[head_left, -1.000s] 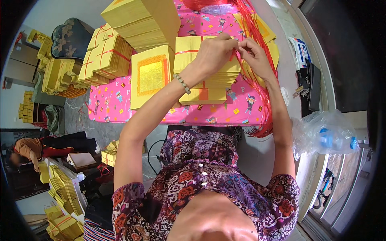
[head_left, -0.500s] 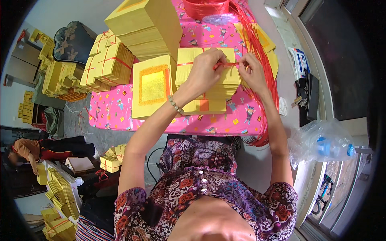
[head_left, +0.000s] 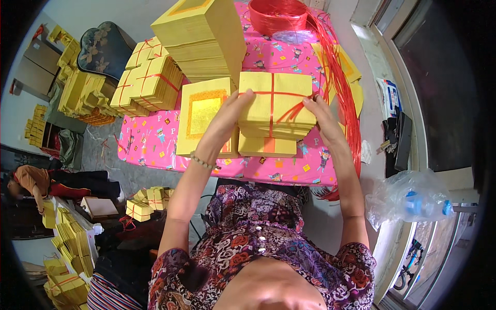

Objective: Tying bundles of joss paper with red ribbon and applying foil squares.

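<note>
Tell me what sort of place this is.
Likely a small packing workroom: red-tied yellow bundles, a pink-covered table that serves as a workbench, and loose red strands trailing along its right side suggest it.

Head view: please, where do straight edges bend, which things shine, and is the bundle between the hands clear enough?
Head view: the pale frame at right bows outward; head view: the gold square and clear plastic bag catch light; head view: the tied yellow bundle looks fairly sharp.
</note>
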